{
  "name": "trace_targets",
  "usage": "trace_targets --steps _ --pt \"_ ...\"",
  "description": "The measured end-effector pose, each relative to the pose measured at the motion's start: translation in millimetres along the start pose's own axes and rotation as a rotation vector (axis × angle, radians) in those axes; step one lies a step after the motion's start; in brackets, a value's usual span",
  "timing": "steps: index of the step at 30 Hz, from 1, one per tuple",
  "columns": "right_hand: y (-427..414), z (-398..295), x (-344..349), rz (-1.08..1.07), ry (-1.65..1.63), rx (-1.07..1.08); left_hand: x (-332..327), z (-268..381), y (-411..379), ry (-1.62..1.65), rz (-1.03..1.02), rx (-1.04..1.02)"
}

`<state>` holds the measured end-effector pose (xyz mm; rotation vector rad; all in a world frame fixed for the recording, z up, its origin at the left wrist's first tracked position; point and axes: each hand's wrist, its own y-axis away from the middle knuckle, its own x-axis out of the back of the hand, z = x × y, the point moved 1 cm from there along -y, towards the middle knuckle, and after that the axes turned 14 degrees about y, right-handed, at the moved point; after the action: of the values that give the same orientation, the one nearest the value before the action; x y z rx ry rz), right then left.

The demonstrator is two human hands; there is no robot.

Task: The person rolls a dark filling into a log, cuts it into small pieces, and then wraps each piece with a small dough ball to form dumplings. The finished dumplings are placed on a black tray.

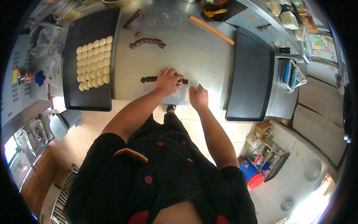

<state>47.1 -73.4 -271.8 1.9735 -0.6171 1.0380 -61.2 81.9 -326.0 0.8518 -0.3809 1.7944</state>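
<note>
My left hand (167,81) rests on a thin dark brown roll of dough or paste (151,79) lying across the steel table near its front edge. In my right hand (199,96) is a whitish flat scraper (191,87), held upright at the roll's right end. Farther back lie a curved row of cut dark pieces (147,41), one small loose piece (137,34) and a larger dark lump (133,19). At the left, a black baking tray (88,102) carries rows of pale dough balls (94,62).
A wooden rolling pin (212,30) lies slanted at the back right. Beside it a second black baking tray (249,75) extends past the table's front edge. A dark bowl with a yellow-smeared spatula (214,12) stands behind. A plastic basket (292,75) is at the far right.
</note>
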Motion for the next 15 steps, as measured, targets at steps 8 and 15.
trace_targets --steps 8,15 --pt "-59 -17 -8 0.045 0.185 -0.019 3 8 1 -0.069 -0.032 0.003" --pt "-86 27 77 0.156 -0.184 -0.192 -8 32 -18 -0.086 -0.092 0.031"
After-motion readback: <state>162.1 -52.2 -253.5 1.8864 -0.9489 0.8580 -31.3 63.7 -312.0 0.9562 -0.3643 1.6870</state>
